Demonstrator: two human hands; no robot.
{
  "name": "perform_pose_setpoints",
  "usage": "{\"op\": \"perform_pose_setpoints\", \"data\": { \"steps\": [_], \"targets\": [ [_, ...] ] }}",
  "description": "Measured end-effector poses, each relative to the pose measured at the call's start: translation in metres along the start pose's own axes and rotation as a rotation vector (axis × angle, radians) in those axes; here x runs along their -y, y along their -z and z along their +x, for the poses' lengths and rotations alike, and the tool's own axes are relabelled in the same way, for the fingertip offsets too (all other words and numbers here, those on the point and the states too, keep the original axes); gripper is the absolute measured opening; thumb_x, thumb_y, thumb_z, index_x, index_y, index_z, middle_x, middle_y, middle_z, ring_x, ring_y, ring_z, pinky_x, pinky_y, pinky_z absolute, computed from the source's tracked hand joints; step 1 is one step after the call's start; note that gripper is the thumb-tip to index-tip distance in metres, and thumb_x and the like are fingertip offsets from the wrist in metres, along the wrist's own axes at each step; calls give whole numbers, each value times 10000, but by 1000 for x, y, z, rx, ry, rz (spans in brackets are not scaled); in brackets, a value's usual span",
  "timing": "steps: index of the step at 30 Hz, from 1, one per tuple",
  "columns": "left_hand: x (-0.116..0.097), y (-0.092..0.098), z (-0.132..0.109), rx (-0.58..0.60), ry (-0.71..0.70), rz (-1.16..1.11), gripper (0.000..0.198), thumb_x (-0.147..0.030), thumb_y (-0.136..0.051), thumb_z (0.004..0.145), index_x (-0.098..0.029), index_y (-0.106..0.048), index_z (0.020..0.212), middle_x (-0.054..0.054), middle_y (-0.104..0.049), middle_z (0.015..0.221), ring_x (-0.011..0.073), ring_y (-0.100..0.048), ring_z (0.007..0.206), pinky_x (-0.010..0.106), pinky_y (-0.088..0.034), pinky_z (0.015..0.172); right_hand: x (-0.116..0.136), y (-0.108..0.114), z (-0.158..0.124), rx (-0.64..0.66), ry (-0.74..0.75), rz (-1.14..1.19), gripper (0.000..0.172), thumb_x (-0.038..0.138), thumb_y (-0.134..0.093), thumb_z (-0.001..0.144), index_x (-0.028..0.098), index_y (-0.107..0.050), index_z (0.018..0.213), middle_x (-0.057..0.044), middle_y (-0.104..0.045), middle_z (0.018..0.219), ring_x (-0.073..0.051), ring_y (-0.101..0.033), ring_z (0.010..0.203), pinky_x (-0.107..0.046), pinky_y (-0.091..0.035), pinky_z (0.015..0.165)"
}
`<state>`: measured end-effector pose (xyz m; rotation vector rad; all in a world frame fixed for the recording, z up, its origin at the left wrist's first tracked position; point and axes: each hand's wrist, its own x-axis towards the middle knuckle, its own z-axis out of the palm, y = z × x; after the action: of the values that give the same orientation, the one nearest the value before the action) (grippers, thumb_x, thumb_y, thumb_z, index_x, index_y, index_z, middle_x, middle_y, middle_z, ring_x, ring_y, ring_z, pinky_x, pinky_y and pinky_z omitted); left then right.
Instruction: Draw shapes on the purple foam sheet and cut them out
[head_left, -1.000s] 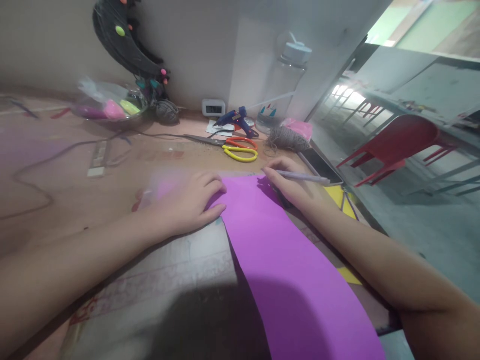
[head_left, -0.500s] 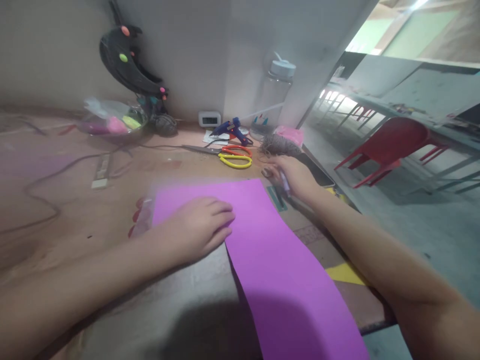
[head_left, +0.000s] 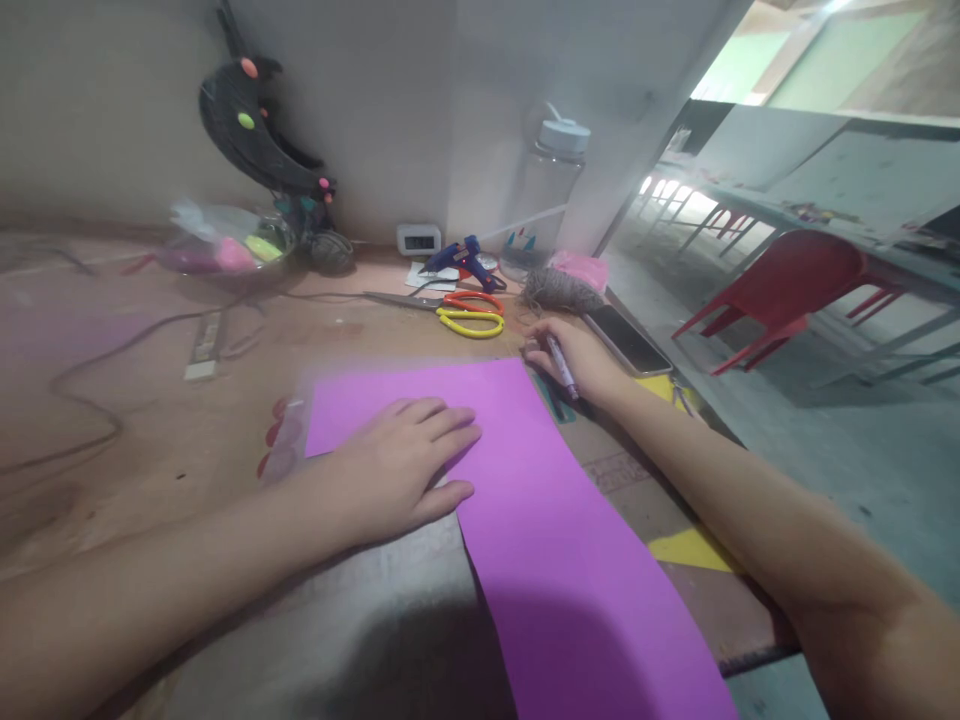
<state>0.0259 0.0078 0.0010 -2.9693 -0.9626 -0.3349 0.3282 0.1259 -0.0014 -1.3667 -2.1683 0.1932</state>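
Note:
My left hand [head_left: 420,450] lies flat on a sheet of purple paper [head_left: 555,520], fingers spread and pointing right. The paper is cut in a bent shape, and its long strip runs down toward me. Just past the paper's upper right corner, my right hand [head_left: 574,360] is closed around a pen [head_left: 562,367] with a patterned barrel. Its fingertips are curled near the tabletop, partly hidden. A small green flat piece [head_left: 559,405] lies below that hand. Scissors [head_left: 469,313] with one orange and one yellow handle rest beyond the paper.
A blue glue gun [head_left: 466,262], a small digital clock [head_left: 418,240], grey yarn [head_left: 562,288] and a clear bottle [head_left: 551,190] stand along the wall. A phone [head_left: 628,338] lies at the table's right edge. Yellow paper [head_left: 694,550] sits under my right forearm. A bowl [head_left: 225,245] is at the left.
My left hand has shifted slightly right, its fingers and thumb spreading wider. My right hand has moved a little down and left, still with the pen, uncovering more of the phone.

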Motion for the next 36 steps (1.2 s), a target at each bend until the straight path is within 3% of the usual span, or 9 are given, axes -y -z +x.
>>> {"op": "perform_pose_setpoints", "data": {
  "steps": [3,9,13,20,23,25,29,33,36],
  "targets": [
    [1,-2,0,9,9,-20,547,-518,-513,1029,-157,-602,1431,131,-612,1485,344,-557,1314,528,-437,1107,15,11,0,138,-19,141,248,322,-680,853,193,-675,1064,-43,-747,861,-215,-691,756,-324,-514,701],
    [1,-1,0,13,7,-35,545,-517,-488,1040,-149,-606,1424,132,-621,1470,344,-546,1310,522,-423,1104,68,35,-12,481,158,185,117,301,-646,927,216,-686,997,-24,-792,983,-194,-724,885,-280,-494,768],
    [1,0,1,16,0,-42,549,-516,-485,1043,-141,-606,1425,137,-629,1458,348,-552,1292,526,-434,1085,86,36,-19,457,160,19,101,268,-644,932,223,-730,962,-24,-790,1004,-197,-703,890,-262,-456,734],
    [2,3,2,23,0,-71,517,-481,-531,1024,-153,-609,1417,138,-634,1446,340,-559,1269,535,-437,1075,91,37,-23,487,278,-21,145,220,-584,957,226,-728,940,-25,-761,965,-192,-657,863,-260,-425,716],
    [2,4,2,23,0,-65,499,-475,-524,1027,-156,-618,1400,142,-637,1439,337,-565,1262,528,-443,1063,90,35,-23,412,271,-85,149,216,-557,977,224,-704,952,-37,-733,962,-194,-631,839,-272,-411,703],
    [1,4,2,27,-4,-61,504,-478,-524,1026,-154,-615,1401,144,-636,1439,341,-566,1259,530,-445,1059,91,34,-23,395,274,-91,152,207,-555,975,225,-702,940,-41,-724,959,-198,-624,833,-283,-409,706],
    [1,3,3,26,-10,-60,515,-481,-533,1021,-151,-611,1408,149,-636,1434,348,-569,1255,535,-443,1055,96,34,-25,481,332,-45,170,198,-544,977,249,-700,931,-23,-728,962,-205,-633,869,-285,-423,722],
    [2,4,3,27,1,-57,507,-480,-536,1022,-153,-614,1402,144,-635,1440,344,-564,1265,523,-432,1065,97,36,-26,414,281,-74,147,202,-553,965,242,-688,922,-28,-720,931,-203,-618,829,-286,-411,704],
    [2,4,3,33,1,-55,509,-486,-539,1018,-168,-608,1409,140,-634,1443,337,-565,1267,509,-428,1068,95,35,-25,437,303,-68,144,216,-561,967,245,-693,917,-25,-717,923,-197,-616,819,-285,-402,700]
  ]
}}
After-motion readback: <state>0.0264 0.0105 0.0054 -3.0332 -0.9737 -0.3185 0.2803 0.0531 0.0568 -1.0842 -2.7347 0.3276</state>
